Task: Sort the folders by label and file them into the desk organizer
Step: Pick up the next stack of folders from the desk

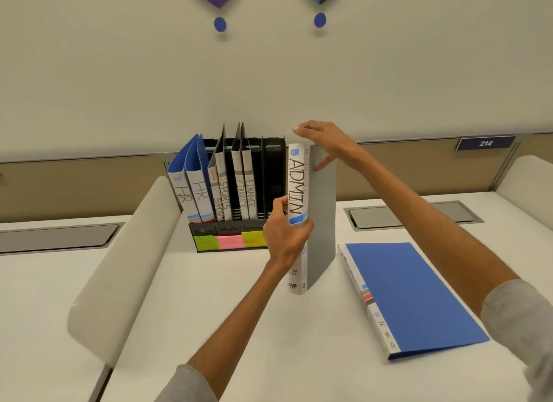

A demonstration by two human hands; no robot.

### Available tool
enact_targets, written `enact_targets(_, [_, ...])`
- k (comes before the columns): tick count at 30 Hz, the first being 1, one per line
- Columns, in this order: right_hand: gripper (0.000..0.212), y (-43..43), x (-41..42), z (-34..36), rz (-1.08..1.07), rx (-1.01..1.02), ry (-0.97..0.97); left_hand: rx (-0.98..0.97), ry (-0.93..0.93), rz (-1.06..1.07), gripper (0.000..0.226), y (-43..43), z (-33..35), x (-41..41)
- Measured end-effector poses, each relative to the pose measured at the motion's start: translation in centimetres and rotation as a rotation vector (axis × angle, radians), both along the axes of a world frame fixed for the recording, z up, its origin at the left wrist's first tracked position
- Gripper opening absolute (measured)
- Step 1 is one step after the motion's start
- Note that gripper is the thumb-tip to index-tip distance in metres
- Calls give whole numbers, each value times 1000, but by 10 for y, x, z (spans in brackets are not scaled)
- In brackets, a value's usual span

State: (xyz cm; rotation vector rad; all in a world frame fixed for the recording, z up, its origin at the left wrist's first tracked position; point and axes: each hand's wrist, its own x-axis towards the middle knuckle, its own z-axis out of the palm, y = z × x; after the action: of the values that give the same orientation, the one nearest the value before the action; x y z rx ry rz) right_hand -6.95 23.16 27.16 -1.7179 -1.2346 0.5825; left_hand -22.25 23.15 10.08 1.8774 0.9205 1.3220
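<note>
A grey folder (324,222) with ADMIN on its white spine stands upright on the desk, just right of the black desk organizer (270,174). My left hand (284,237) grips the spine low down, fingers curled round it. My right hand (326,144) holds the folder's top edge, thumb on the grey cover. In the organizer stand two blue HR folders (191,174), two SPORTS folders (220,189) and two FINANCE folders (244,186). Its rightmost slots hold nothing. A blue folder (419,294) lies flat on the desk at the right.
Coloured sticky labels (230,241) line the organizer's front. A white curved divider (125,267) rises at the left, another at the far right (529,180). Grey cable hatches (413,214) sit in the desk. The wall partition stands directly behind the organizer.
</note>
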Motion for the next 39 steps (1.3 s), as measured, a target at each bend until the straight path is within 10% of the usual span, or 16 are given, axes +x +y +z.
enact_targets(19, [22, 54, -89, 49, 45, 245, -325, 315, -41, 245, 62, 56, 31, -30])
enact_targets(39, [18, 137, -31, -7, -25, 302, -308, -132, 473, -129, 84, 126, -83, -12])
